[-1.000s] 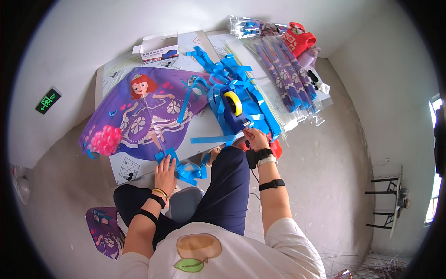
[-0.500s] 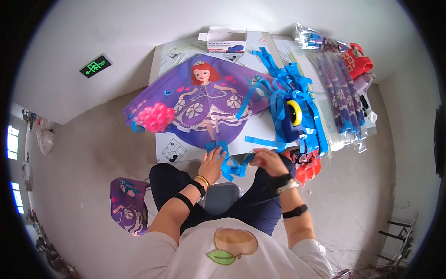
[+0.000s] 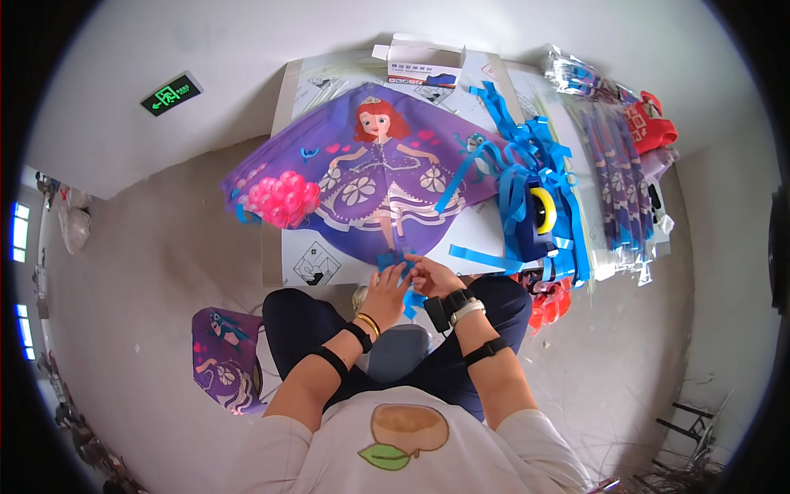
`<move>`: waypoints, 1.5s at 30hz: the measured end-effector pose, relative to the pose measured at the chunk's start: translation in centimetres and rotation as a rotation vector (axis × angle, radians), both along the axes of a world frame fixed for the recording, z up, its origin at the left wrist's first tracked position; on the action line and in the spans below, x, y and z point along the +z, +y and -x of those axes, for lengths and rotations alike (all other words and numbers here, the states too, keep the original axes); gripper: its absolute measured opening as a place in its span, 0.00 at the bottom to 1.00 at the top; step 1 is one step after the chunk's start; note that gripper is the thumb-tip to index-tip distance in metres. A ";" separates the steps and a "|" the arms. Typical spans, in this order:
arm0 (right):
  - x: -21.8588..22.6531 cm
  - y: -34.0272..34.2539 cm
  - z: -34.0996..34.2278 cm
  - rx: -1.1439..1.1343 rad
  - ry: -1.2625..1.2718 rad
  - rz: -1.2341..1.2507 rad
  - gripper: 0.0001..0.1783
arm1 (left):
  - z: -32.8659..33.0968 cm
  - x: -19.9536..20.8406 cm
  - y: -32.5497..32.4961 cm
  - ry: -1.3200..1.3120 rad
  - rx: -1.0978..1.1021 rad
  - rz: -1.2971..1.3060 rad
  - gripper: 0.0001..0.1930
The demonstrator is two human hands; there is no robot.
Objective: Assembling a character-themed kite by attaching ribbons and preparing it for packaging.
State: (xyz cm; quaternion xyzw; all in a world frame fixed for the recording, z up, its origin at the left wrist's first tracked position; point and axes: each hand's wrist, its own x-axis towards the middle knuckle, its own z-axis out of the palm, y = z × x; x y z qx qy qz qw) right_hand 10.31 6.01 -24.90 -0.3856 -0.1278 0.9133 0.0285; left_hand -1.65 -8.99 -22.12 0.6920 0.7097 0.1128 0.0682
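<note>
A purple kite (image 3: 370, 181) printed with a cartoon figure in a wide dress lies spread on the white table (image 3: 494, 239). My left hand (image 3: 385, 290) and my right hand (image 3: 433, 276) meet at the kite's near tip, pinching a blue ribbon tail (image 3: 393, 260) against it. More blue ribbon hangs below my hands over my lap.
A heap of blue ribbon strips (image 3: 527, 189) lies around a blue reel with a yellow ring (image 3: 541, 210). Packaged kites (image 3: 617, 177) are stacked at the right, a white box (image 3: 424, 66) at the far edge, red items (image 3: 654, 123) beyond. Another purple kite (image 3: 222, 362) lies on the floor at left.
My hands have come together at the kite's near tip. The view has shifted, so the kite and table now sit more central and right.
</note>
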 end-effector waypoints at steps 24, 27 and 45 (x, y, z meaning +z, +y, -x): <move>0.9 1.4 0.6 -0.048 -0.032 0.119 0.16 | 2.7 0.3 4.5 -0.129 0.018 -0.027 0.32; 0.9 1.1 0.4 -0.054 -0.043 0.106 0.16 | 2.6 -0.2 3.8 -0.026 -0.008 0.002 0.35; 6.0 3.4 0.1 -0.054 -0.307 -0.711 0.14 | 2.8 4.0 3.5 0.076 0.055 0.068 0.35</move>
